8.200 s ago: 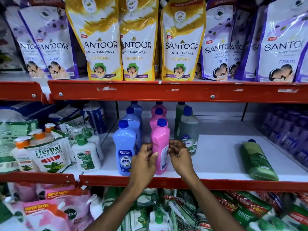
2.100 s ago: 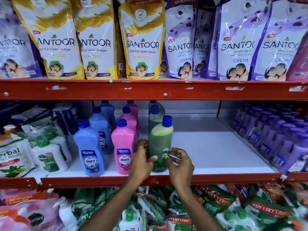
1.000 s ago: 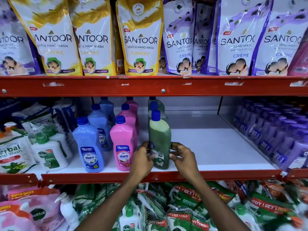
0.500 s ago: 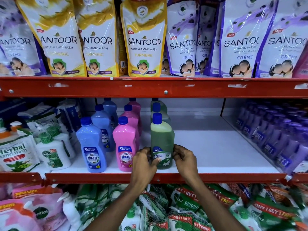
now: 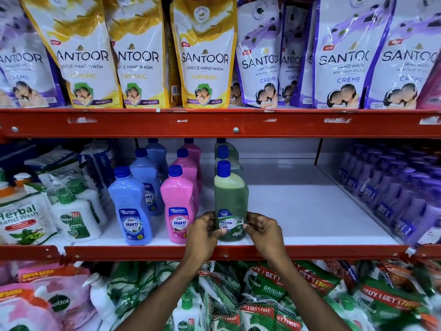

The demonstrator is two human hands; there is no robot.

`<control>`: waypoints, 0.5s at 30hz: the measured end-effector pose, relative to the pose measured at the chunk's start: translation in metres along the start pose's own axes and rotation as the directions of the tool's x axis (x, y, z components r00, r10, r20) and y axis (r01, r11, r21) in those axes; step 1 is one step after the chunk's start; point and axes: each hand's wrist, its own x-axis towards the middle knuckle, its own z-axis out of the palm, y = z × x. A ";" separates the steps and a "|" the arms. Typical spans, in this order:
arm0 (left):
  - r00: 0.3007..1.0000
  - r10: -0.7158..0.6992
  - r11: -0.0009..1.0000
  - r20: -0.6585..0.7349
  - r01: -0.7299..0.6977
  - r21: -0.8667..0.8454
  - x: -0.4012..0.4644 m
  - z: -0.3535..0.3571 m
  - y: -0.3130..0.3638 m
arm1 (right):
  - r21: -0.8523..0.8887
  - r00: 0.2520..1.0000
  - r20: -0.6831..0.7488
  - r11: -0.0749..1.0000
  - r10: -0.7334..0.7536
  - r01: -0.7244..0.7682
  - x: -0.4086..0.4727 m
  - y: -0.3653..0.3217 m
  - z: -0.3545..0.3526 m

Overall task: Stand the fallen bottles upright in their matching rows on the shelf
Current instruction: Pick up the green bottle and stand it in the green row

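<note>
Green and translucent, the plastic bottle with a blue screw cap stands upright at the front of its row on the white shelf, and its label reads "BACTIN ... FLOOR". Your left hand at 9 o'clock and right hand at 3 o'clock of it are both clamped on its lower part. At 9 o'clock stand the pink "SHAKTI" bottle and blue "SHAKTI" bottle; at 12 o'clock above, glossy "SANTOOR" pouches.

White shelf w/ blue, pink, green bottle rows upright.
</note>
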 end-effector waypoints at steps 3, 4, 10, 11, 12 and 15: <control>1.000 -0.012 1.000 0.014 0.012 0.018 -0.001 -0.001 -0.001 | 0.000 1.000 0.006 1.000 0.007 -0.007 -0.001 0.000 -0.002; 1.000 -0.016 1.000 0.020 0.015 0.022 -0.002 -0.002 -0.002 | -0.003 1.000 0.008 1.000 0.007 -0.007 -0.002 0.000 -0.003; 0.999 -0.026 1.000 0.036 0.025 0.017 -0.002 -0.002 -0.002 | -0.005 1.000 0.009 1.000 0.000 0.000 -0.005 0.000 -0.005; 0.999 -0.025 1.000 0.037 0.024 0.017 -0.003 -0.002 -0.003 | -0.004 1.000 0.009 1.000 0.001 -0.001 -0.005 -0.001 -0.005; 0.999 -0.021 1.000 0.039 0.020 0.019 -0.003 -0.003 -0.003 | -0.003 1.000 0.010 1.000 0.003 -0.003 -0.005 -0.001 -0.005; 0.999 -0.007 1.000 0.047 0.006 0.018 -0.004 -0.004 -0.001 | -0.004 1.000 0.012 1.000 0.008 -0.008 -0.006 -0.001 -0.006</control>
